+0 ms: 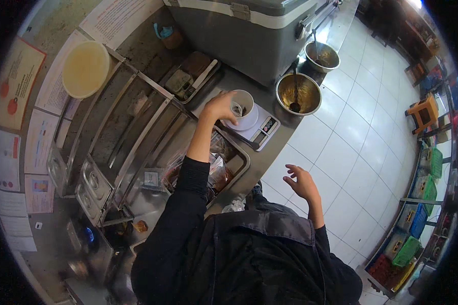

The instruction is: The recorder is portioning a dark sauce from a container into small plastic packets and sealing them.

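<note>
My left hand [220, 107] is around the left side of a white cup [245, 98], its fingers and thumb at the rim. Something clear and dark, too small to tell, lies inside the cup. The cup is on the round plate of a white digital kitchen scale [273, 134]. Along the scale's near-left edge runs a dark-handled utensil [241, 138]. My right hand [303, 184] holds nothing; its fingers are apart in the air, with the tiled floor behind it. Just below the scale sits a metal tray [245, 167] of filled clear plastic bags [218, 171].
Two metal bowls [316, 106] with ladles stand along the counter's right edge. A large grey cooler box [229, 42] fills the back. To the left are a metal rack [145, 114], a lidded white tub [86, 68] and a lit blue burner flame [89, 234].
</note>
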### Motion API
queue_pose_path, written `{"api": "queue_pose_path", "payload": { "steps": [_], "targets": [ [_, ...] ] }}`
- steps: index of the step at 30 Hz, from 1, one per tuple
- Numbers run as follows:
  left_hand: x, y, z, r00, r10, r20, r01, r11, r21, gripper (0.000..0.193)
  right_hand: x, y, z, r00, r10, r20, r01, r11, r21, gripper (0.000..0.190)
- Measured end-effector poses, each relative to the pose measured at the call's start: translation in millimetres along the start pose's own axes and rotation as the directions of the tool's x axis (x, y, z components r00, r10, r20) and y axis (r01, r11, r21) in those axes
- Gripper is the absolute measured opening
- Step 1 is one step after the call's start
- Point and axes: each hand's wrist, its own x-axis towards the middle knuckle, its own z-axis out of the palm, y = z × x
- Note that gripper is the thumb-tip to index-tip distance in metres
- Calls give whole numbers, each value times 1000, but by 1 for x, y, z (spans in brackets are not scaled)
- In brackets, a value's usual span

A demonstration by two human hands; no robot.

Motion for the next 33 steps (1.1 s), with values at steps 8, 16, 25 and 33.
{"api": "queue_pose_path", "payload": {
  "steps": [8, 16, 25, 33],
  "targets": [
    [0, 9, -1, 989, 72, -128, -60, 993, 97, 56, 4, 4, 0, 1000, -1, -18, 1, 1000, -11, 42],
    [-9, 11, -16, 945, 152, -290, -136, 988, 76, 12, 18, -19, 5, 991, -114, -63, 114, 993, 1, 34],
    [-91, 63, -63, 865, 203, -459, -271, 958, -88, 13, 65, -122, 1, 729, -397, -557, 537, 837, 107, 38],
    [-159, 78, -71, 844, 165, -510, -315, 922, -223, 14, 81, -165, -6, 736, -450, -506, 634, 720, 282, 7]
  ]
}}
